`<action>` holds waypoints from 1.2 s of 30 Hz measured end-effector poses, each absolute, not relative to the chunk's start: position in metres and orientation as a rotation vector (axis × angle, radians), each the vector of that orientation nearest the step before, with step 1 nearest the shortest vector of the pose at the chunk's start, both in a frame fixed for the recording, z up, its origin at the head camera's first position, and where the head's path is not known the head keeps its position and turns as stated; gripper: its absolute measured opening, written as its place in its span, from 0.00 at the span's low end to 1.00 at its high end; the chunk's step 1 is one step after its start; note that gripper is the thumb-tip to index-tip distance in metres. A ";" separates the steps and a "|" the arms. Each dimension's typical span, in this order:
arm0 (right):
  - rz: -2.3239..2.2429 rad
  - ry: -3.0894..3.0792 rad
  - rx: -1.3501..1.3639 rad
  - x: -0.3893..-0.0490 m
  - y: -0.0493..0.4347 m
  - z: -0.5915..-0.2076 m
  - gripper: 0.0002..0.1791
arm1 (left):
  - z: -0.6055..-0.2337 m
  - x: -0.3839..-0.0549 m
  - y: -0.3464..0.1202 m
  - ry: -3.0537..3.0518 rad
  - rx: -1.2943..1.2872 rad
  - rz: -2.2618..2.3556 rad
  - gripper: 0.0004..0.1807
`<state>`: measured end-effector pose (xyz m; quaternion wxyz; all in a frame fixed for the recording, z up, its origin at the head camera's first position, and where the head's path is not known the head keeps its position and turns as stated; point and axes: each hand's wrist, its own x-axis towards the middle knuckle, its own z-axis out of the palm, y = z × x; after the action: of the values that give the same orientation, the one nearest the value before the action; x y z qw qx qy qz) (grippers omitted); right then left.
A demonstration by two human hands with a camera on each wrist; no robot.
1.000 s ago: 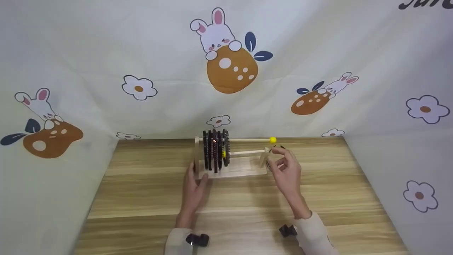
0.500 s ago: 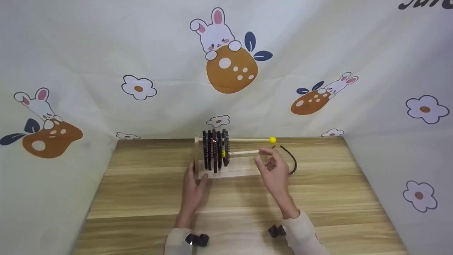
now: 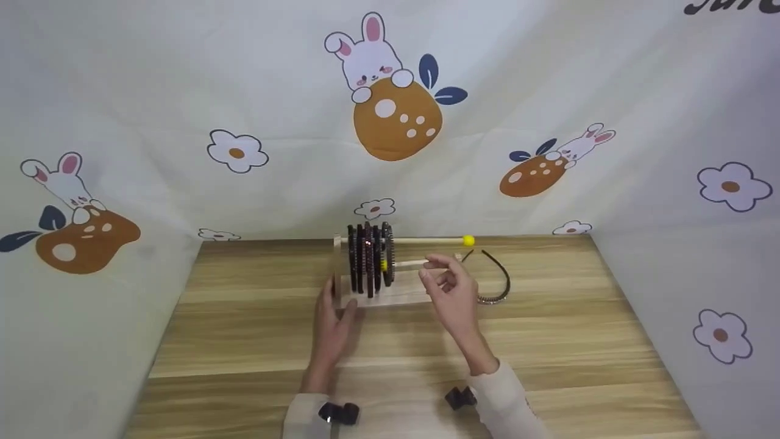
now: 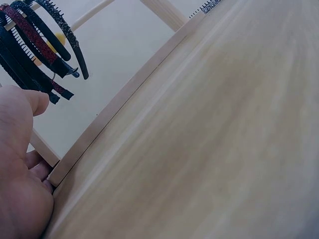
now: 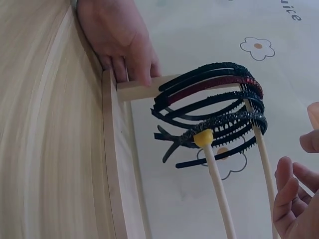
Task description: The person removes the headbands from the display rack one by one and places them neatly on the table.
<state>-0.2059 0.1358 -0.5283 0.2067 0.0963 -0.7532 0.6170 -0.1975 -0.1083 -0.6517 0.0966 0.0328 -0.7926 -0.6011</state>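
A pale wooden headband stand (image 3: 390,294) lies along the back of the table. Several dark headbands (image 3: 370,262), one reddish, hang together at its left part, around the upper rod (image 3: 426,241). My left hand (image 3: 334,326) grips the stand's left end, thumb on the near side and other fingers partly hidden. Over the lower rod, at the stand's right, hovers my right hand (image 3: 451,292), thumb and fingertips apart with nothing between them. In the right wrist view, my right hand's fingers (image 5: 296,201) are loosely bent beside the rods. Another black headband (image 3: 507,274) rests on the table, right of that hand.
A yellow ball (image 3: 468,241) caps the upper rod's right end, and another yellow ball (image 5: 203,138) tips the lower rod near the headbands. Behind the wood-grain table (image 3: 256,347) rises a pale cloth backdrop (image 3: 292,183) printed with rabbits and flowers.
My right hand has moved left, from the stand's right end to over the lower rod, uncovering the loose headband on the table. The left hand stays at the stand's left end.
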 end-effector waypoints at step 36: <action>2.028 -2.024 0.194 -0.222 0.083 -0.536 0.18 | -0.652 -0.198 -0.108 -2.343 0.053 -1.720 0.44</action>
<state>-0.2221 0.0831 -0.5359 0.1346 0.0668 -0.6983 0.6998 -0.1983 -0.1085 -0.6518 0.1168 0.0182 -0.8004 -0.5877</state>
